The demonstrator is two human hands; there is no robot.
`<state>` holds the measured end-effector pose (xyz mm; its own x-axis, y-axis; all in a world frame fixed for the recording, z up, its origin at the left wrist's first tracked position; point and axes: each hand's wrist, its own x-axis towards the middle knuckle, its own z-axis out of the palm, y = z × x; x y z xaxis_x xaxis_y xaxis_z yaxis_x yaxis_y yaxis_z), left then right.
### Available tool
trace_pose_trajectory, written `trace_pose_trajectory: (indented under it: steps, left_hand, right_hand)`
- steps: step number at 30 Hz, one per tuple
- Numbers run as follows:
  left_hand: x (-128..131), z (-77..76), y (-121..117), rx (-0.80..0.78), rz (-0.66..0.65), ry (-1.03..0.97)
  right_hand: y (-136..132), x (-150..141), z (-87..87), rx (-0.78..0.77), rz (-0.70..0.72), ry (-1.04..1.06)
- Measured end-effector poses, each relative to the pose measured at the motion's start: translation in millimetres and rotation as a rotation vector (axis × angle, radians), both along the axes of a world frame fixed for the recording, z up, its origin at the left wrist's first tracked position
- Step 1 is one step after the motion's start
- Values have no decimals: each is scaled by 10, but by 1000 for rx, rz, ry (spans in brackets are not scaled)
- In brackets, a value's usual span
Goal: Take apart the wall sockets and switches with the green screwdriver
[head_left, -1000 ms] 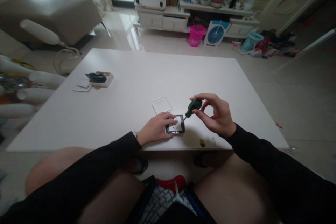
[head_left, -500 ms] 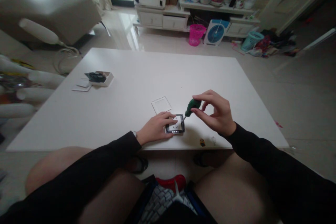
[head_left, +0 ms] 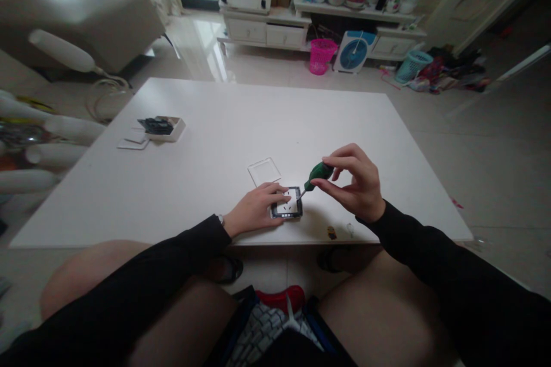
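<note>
A wall socket [head_left: 293, 210] with a white face and dark frame lies flat near the front edge of the table. My left hand [head_left: 257, 207] grips it from the left, with fingers over its face and the thumb along its lower edge. Between the thumb and fingers of my right hand [head_left: 359, 180] is a green-handled screwdriver [head_left: 319, 175], held tilted. Its tip meets the right side of the socket's frame; the exact contact is too small to make out. Behind the socket lies a thin, clear square frame [head_left: 264, 171].
On the white table [head_left: 215, 120], a small white box [head_left: 172, 131] of dark parts stands at far left, with flat white plates [head_left: 133, 142] beside it. A small yellow-and-black piece [head_left: 331, 233] and a clear bit [head_left: 350, 230] lie near the front edge.
My right hand has shifted slightly, its fingers moving up and right on the screwdriver, and the handle leans a little more to the right. The left hand and socket stay put.
</note>
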<state>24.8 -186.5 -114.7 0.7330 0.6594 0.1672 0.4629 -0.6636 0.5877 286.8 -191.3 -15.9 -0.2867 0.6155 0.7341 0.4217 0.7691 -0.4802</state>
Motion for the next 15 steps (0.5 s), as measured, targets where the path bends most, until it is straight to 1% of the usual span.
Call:
trace_pose_trajectory:
  steps: [3, 8, 12, 15]
  left_hand:
    - [-2, -13, 0, 2, 1, -3]
    - [-2, -17, 0, 8, -6, -1]
    - [3, -3, -2, 17, -4, -4]
    - [8, 3, -3, 20, -4, -14]
  right_hand:
    - [-20, -8, 12, -36, -28, 6]
    - [-65, 0, 25, -134, 45, -5]
    - [-57, 6, 29, -77, 85, -43]
    - [-34, 0, 18, -31, 39, -54]
